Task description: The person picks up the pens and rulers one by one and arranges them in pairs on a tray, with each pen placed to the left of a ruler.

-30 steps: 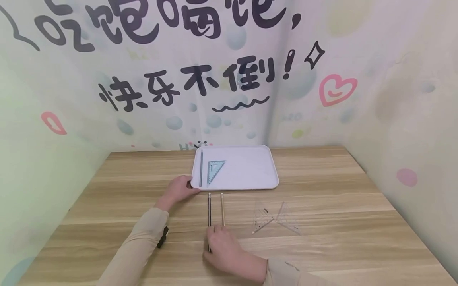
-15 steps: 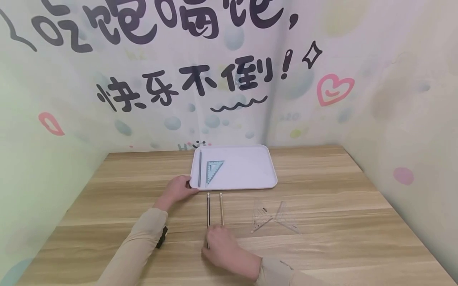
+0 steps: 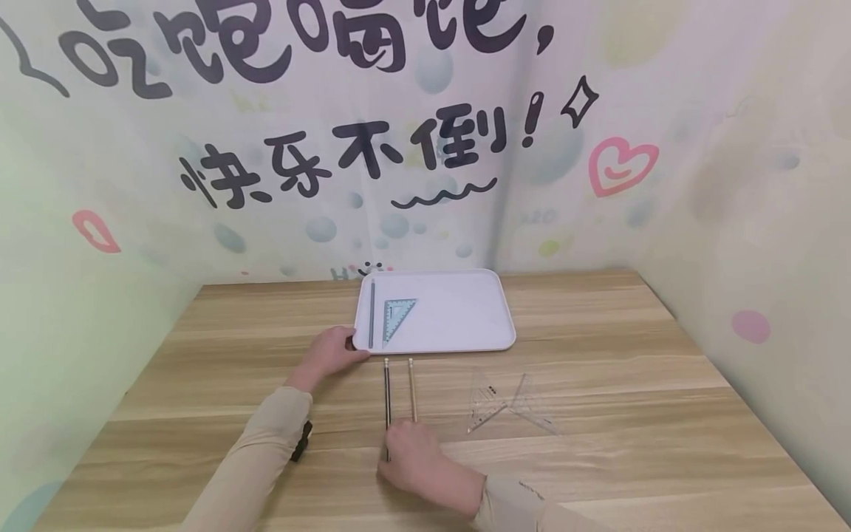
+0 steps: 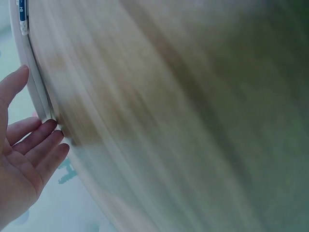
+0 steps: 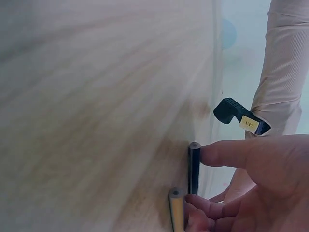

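A white tray [image 3: 459,314] lies at the back of the table. On its left side are a dark grey-blue pencil [image 3: 371,314] and a light blue set square [image 3: 397,319]. At the tray's front left corner, my left hand [image 3: 330,351] touches the edge, its fingers fairly straight in the left wrist view. My right hand [image 3: 420,459] pinches a black pencil [image 5: 194,169] between thumb and fingers near its unsharpened end. Just right of it, a wood-coloured pencil [image 3: 413,388] lies close by the fingers. Both run towards the tray, eraser ends foremost.
Two clear set squares [image 3: 487,404] lie to the right of the pencils, their tips close together. A patterned curtain wall [image 3: 425,229] stands behind the wooden table [image 3: 618,443]. A black wrist-camera mount [image 5: 234,110] sits on the left sleeve.
The head view shifts slightly. Both hands stay almost in place, the right one at the black pencil and the left at the tray corner.
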`<control>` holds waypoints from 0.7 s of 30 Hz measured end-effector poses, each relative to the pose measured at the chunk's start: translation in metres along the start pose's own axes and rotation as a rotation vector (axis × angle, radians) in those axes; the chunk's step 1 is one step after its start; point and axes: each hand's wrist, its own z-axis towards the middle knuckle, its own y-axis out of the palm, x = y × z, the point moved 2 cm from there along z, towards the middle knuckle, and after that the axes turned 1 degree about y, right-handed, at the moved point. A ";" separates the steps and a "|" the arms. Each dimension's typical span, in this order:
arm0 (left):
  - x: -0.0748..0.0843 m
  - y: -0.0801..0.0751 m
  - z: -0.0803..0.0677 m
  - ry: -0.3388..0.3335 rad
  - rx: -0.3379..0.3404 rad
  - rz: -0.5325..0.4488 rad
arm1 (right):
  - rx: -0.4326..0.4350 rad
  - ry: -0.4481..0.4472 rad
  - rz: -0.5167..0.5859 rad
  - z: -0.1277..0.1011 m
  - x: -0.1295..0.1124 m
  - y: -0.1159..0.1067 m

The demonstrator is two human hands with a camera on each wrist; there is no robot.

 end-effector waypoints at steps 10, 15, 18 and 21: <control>0.002 -0.001 -0.001 -0.021 -0.012 -0.005 | -0.075 0.076 0.040 0.001 -0.002 -0.003; 0.003 -0.001 -0.001 -0.017 -0.016 0.004 | -0.069 0.080 0.047 0.000 -0.001 -0.004; 0.003 -0.001 -0.001 -0.015 -0.015 0.004 | -0.062 0.084 0.044 0.000 -0.001 -0.004; 0.003 -0.001 -0.001 -0.016 -0.015 0.002 | -0.071 0.100 0.055 -0.001 -0.002 -0.004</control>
